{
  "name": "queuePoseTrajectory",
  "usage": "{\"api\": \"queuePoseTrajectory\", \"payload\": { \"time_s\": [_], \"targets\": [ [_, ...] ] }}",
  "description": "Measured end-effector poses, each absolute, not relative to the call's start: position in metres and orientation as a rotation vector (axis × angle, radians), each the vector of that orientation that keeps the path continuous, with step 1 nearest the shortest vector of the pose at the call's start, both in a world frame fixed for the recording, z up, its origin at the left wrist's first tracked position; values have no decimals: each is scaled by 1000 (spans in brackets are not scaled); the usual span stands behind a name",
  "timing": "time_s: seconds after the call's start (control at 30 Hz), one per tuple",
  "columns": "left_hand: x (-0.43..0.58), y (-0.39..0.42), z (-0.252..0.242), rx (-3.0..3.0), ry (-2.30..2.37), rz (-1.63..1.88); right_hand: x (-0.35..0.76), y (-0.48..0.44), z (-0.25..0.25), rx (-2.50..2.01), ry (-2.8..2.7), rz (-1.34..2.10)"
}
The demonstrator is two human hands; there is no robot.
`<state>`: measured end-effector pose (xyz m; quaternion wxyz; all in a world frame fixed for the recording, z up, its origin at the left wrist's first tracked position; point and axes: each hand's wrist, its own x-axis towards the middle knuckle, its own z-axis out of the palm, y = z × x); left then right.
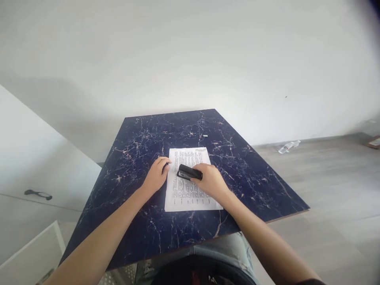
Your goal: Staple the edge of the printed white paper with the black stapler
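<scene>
- A sheet of paper [187, 194], printed with dense lines of dark text, lies flat on a dark blue, white-veined counter [252, 190], its short side towards the person; every place below is told from this paper.
- The person's right hand [211, 179] reaches over the paper from its near right corner and grips a black stapler [190, 171] by one end, thumb on the near side and fingers on the far side.
- The stapler is above the middle of the printed text, its free end pointing to the paper's left edge; a strip of bare metal shows along it. Whether it touches the paper cannot be told.
- The left hand [158, 173] is at the paper's left edge, fingers loosely curved and fingertips at the margin. It grasps nothing that shows; how firmly it presses cannot be told.
- Beyond the paper's far edge, slightly to the right, a small white block [205, 135] sits on the counter.
- Farther beyond the paper rises a plain pale wall [190, 55].
- Well to the right of the paper, a clear plastic bottle [288, 147] lies on the grey floor [320, 178], near the wall.
- Well to the left of the paper stands a white cabinet [26, 158] with a dark handle [38, 194].
- On the paper's near side, past the counter's edge, the person's blue jeans [221, 253] show.
</scene>
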<state>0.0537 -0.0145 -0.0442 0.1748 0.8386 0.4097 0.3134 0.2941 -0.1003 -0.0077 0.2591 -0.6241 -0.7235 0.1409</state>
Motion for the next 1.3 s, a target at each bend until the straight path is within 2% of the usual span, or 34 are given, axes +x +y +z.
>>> {"api": "queuePoseTrajectory", "payload": {
  "time_s": [0.4, 0.57, 0.67, 0.73, 0.87, 0.93, 1.1, 1.3],
  "targets": [
    [50, -12, -40, 2242, 1137, 868, 441, -127, -29, -1803, -1708, 476],
    [47, -6, -40, 2176, 1173, 887, 454, -127, -26, -1832, -1748, 469],
    [45, -5, -38, 2138, 1130, 867, 468, -125, -14, -1775, -1822, 631],
    [41, -4, -36, 2069, 1067, 801, 487, -115, -7, -1611, -1755, 716],
    [29, -1, -29, 1983, 745, 504, 524, -74, -14, -1408, -1150, 608],
    [23, 2, -28, 1944, 611, 388, 533, -54, -26, -1398, -1029, 601],
    [13, 9, -32, 1838, 526, 369, 543, -39, -54, -1354, -1083, 643],
    [10, 19, -42, 1825, 386, 314, 554, -44, -65, -1365, -1230, 758]
  ]
}}
